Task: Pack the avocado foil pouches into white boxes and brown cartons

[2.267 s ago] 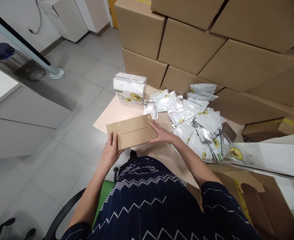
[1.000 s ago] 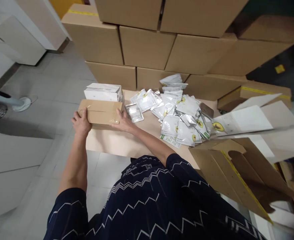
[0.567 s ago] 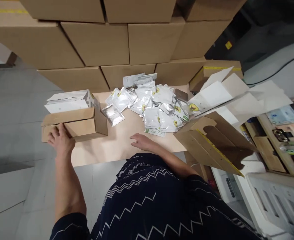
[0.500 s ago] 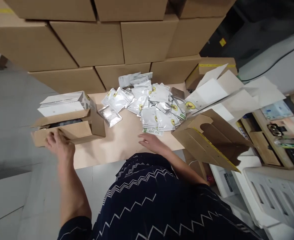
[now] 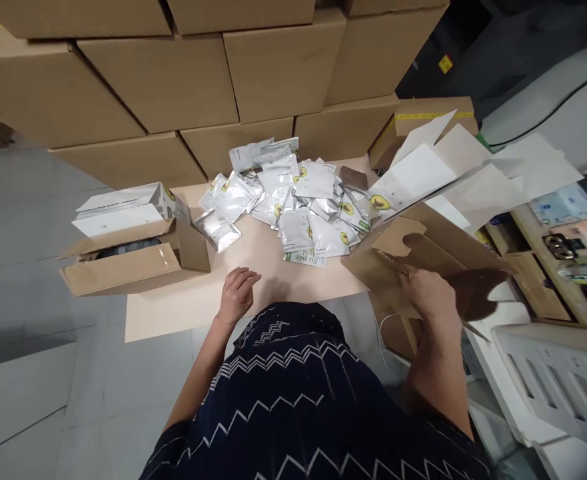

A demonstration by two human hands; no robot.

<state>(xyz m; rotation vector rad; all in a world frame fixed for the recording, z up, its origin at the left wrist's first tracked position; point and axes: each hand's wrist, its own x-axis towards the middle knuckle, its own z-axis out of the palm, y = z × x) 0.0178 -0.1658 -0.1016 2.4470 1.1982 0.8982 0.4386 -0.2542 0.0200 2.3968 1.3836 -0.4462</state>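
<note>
My left hand [image 5: 238, 293] rests on the beige table [image 5: 183, 307] near its front edge, fingers loosely apart and holding nothing. My right hand [image 5: 429, 292] reaches to the right, and its fingers curl over the edge of a flat brown cardboard blank [image 5: 398, 257] standing beside the table. A small brown box [image 5: 123, 267] lies at the table's left end with its top flaps parted. Behind it sits a white carton with an avocado print [image 5: 123, 208]. A heap of silver avocado sachets [image 5: 293, 200] covers the table's far middle.
Large brown shipping boxes [image 5: 198, 80] are stacked like a wall behind the table. Flat white carton blanks [image 5: 443, 170] fan out at the right above the brown blanks. Further right are a wooden shelf with small items [image 5: 563, 247] and a white crate [image 5: 558, 373]. Grey tiled floor lies to the left.
Both hands set the small brown box at the table's left end and let go; its flaps sprang open. My left hand came back to the table front, my right swung onto the brown blank.
</note>
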